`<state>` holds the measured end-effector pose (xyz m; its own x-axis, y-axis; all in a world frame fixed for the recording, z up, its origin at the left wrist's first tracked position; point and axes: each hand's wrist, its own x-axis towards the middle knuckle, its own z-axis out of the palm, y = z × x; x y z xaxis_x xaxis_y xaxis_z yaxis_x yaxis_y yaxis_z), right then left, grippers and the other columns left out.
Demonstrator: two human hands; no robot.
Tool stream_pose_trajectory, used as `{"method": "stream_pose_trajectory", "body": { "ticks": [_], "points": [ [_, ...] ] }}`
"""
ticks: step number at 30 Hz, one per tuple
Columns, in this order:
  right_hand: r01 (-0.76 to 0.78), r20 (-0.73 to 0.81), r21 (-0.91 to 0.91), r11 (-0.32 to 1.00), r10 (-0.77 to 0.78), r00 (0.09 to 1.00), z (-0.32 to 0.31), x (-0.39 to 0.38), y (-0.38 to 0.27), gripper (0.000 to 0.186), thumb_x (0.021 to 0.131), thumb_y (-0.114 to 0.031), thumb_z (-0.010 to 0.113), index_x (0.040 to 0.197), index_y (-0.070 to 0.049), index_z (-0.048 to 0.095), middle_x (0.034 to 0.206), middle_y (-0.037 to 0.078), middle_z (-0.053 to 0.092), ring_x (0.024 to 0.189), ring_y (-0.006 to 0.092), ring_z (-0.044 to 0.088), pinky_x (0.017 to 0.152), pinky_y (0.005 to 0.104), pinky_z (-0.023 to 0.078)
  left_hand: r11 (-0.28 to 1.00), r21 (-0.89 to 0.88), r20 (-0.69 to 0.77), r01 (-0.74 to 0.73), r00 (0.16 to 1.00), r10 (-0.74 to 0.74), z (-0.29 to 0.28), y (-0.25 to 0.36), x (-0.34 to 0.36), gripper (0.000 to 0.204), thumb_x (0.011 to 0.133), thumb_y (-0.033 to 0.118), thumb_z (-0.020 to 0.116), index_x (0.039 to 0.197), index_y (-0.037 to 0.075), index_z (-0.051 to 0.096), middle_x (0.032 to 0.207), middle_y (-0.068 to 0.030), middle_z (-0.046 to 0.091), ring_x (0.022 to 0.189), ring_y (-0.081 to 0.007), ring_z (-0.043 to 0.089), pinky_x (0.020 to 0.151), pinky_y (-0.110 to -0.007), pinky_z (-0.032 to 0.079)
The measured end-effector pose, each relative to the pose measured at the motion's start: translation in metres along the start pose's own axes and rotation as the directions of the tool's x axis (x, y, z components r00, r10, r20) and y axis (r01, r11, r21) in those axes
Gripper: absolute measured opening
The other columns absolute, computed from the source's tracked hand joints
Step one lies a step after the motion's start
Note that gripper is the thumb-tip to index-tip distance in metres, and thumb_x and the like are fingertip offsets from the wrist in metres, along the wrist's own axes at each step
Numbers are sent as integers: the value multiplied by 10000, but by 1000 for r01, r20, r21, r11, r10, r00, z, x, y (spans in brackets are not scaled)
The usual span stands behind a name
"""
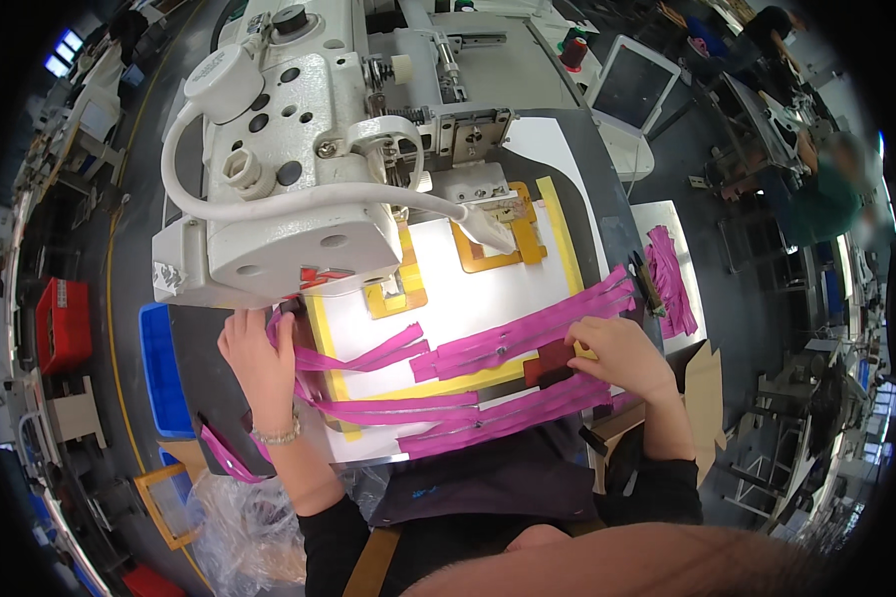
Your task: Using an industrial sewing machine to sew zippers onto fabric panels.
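While a big white sewing machine fills the top of the dark table, a white board edged with yellow tape lies in front of it, and long pink strips are spread across that board in rows. I judge the step in hand to be laying and lining up these strips on the board; the next move would call for pressing each strip flat and straight inside the yellow edges. A loose heap of more pink strips lies apart on a small white stand at the right. The left hand rests at the board's left edge with fingers curled on the strip ends there, grasping them loosely as far as I can tell. The right hand lies flat, fingers released, on a small dark red block over the strips. Under the machine's head the needle area is hidden, and the strip ends beneath both hands cannot be made out.
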<state>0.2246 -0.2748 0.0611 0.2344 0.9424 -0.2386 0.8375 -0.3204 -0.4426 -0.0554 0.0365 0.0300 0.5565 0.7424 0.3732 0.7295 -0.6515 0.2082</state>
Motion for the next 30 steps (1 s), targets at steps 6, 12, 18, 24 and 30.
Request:
{"method": "stream_pose_trajectory", "body": {
  "ticks": [6, 12, 18, 24, 30],
  "points": [
    [341, -181, 108, 934, -319, 930, 51, -18, -20, 328, 741, -250, 744, 1024, -147, 614, 980, 40, 580, 920, 227, 578, 772, 353, 416, 787, -580, 445, -210, 728, 522, -17, 34, -38, 311, 698, 193, 740, 967, 90, 623, 936, -49, 570, 971, -253, 507, 893, -382, 344],
    [457, -309, -135, 879, -476, 824, 100, -23, -27, 340, 771, -207, 720, 1104, -209, 650, 1057, 26, 567, 952, 178, 555, 825, 336, 392, 849, -394, 472, -352, 715, 516, -22, 14, -57, 131, 728, 128, 685, 831, 139, 606, 892, 22, 548, 966, -195, 501, 911, -383, 312],
    [473, -319, -120, 873, -485, 814, 100, -18, -20, 382, 739, -163, 703, 1115, -217, 659, 1056, 25, 573, 943, 179, 562, 825, 340, 393, 951, 136, 285, -277, 930, 230, -31, -37, -60, 84, 809, 118, 607, 892, 108, 593, 921, -20, 590, 1022, -220, 509, 969, -422, 285],
    [471, -341, -154, 869, -494, 800, 100, -16, -24, 369, 738, -137, 675, 1101, -201, 667, 1040, 34, 583, 932, 173, 564, 820, 335, 396, 984, 172, -10, -48, 999, 50, -40, -74, -79, 105, 856, 164, 609, 943, 106, 608, 982, -39, 598, 1072, -230, 497, 967, -420, 297],
    [447, -366, -307, 840, -538, 760, 107, -27, -23, 376, 727, -116, 667, 1102, -151, 662, 1010, 23, 578, 927, 163, 572, 836, 326, 403, 826, 125, 31, 550, 830, -557, -81, -216, -200, 240, 878, 244, 599, 883, 6, 628, 805, -152, 626, 744, -334, 602, 703, -429, 441]
  ]
}}
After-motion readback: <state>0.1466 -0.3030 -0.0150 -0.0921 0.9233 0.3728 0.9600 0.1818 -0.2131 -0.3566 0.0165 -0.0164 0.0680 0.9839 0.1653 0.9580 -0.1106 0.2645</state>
